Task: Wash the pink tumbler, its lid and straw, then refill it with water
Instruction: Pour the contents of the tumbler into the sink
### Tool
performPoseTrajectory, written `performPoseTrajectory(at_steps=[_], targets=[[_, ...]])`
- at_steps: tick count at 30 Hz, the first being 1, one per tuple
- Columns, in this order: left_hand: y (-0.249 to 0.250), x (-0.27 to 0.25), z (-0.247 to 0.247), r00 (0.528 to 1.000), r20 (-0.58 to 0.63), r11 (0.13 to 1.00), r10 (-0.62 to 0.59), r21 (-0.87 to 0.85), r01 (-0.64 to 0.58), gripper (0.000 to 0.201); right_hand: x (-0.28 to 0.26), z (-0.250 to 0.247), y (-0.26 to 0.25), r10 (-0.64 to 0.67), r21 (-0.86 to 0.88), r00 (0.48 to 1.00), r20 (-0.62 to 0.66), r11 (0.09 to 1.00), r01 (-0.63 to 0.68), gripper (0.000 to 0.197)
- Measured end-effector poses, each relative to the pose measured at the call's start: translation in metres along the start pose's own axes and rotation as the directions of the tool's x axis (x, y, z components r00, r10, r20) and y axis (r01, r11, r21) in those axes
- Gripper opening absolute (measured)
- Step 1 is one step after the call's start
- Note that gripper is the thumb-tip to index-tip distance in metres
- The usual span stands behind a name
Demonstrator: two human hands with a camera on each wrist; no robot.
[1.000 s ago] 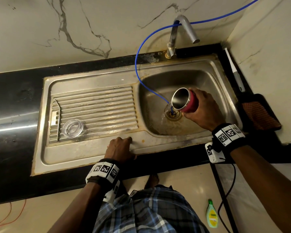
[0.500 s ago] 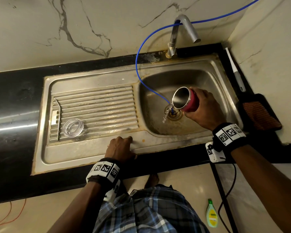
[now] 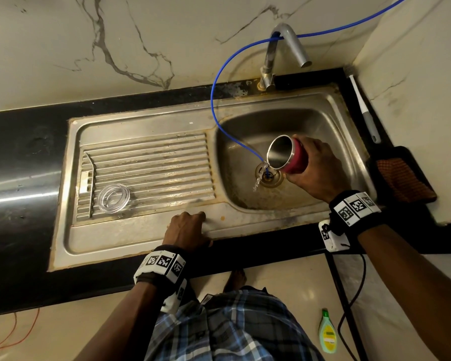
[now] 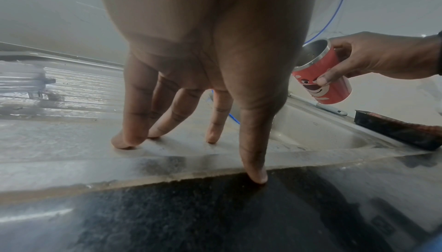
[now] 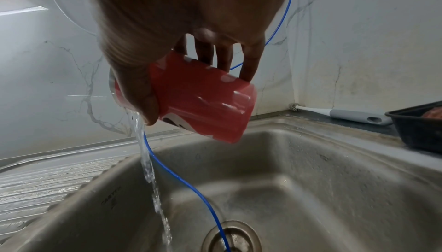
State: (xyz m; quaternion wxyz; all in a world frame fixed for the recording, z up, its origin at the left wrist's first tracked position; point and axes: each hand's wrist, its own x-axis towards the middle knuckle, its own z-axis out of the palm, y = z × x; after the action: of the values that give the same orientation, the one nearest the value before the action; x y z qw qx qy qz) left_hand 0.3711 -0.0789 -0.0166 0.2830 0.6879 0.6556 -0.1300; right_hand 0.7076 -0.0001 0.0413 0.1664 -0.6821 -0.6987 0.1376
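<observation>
Water (image 5: 148,163) pours from the pink tumbler (image 3: 293,157), tipped over the drain at three o'clock in the sink (image 3: 323,121), right hand (image 3: 315,168) grip clamped round it. Left hand (image 3: 186,229) rests with fingers spread and straight on the sink's front rim. Wet walls could slip; the rim could snag the blue hose (image 3: 214,100). Lid (image 3: 113,198) and straw (image 3: 91,186) wait at nine o'clock.

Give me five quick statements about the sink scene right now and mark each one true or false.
1. The right hand holds the tumbler tipped, pouring water into the sink. True.
2. The left hand grips the lid. False: it rests on the sink's front edge; the lid lies apart on the drainboard.
3. The straw lies beside the lid. True.
4. Water runs from the tap. False: none shows; the stream falls from the tumbler.
5. The blue hose ends in the tumbler. False: it leads to the drain.
</observation>
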Motion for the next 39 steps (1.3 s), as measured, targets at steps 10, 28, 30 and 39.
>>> performPoseTrajectory(at_steps=[10,28,30,39], targets=[[0.0005,-0.0001,-0.0005,1.0,0.004,1.0,-0.005,0.003,0.005,0.06,0.0018,-0.0032,-0.0016,-0.016,-0.045,1.0,-0.001,0.999,0.016,0.097],[0.0033,-0.0039,-0.0047,1.0,0.003,1.0,-0.007,-0.003,0.007,0.059,0.005,-0.0068,-0.0019,-0.019,-0.107,1.0,-0.006,0.994,0.018,0.099],[0.0036,-0.0042,-0.005,1.0,0.004,1.0,-0.009,-0.001,0.009,0.06,0.005,-0.0071,-0.0023,-0.022,-0.116,1.0,-0.008,0.993,0.021,0.1],[0.0032,-0.0015,-0.0043,1.0,0.013,1.0,-0.012,0.011,0.012,0.064,0.0052,-0.0082,-0.0018,-0.033,-0.154,0.999,-0.009,0.988,0.031,0.099]])
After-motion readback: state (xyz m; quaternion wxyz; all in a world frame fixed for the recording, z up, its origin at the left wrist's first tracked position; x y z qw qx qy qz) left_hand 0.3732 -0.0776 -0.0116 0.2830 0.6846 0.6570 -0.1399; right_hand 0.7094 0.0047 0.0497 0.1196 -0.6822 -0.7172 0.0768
